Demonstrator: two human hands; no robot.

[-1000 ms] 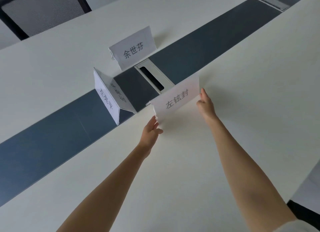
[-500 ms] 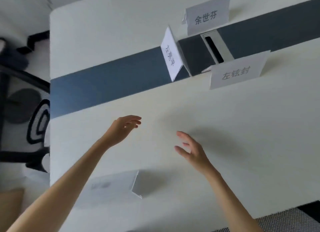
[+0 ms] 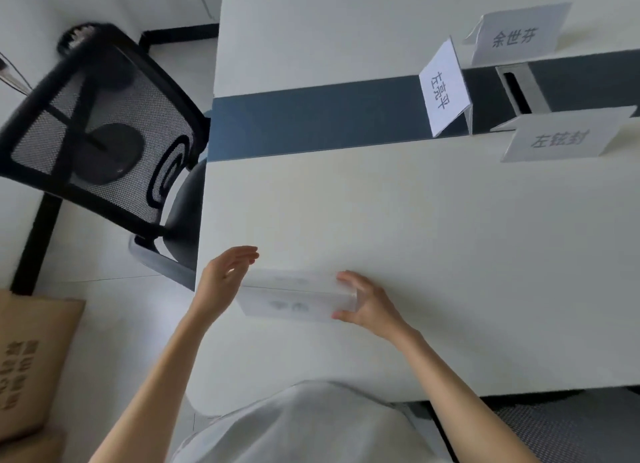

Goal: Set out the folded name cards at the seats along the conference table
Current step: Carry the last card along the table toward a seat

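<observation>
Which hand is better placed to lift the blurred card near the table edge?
Right. The right hand already pinches the card at its end, fingers above and thumb below. The left hand is open at the other end, fingers straight, contact unclear.

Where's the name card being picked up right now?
In the head view, the blurred name card lies near the table's near-left corner, between the left hand and the right hand, which grips its right end.
</observation>
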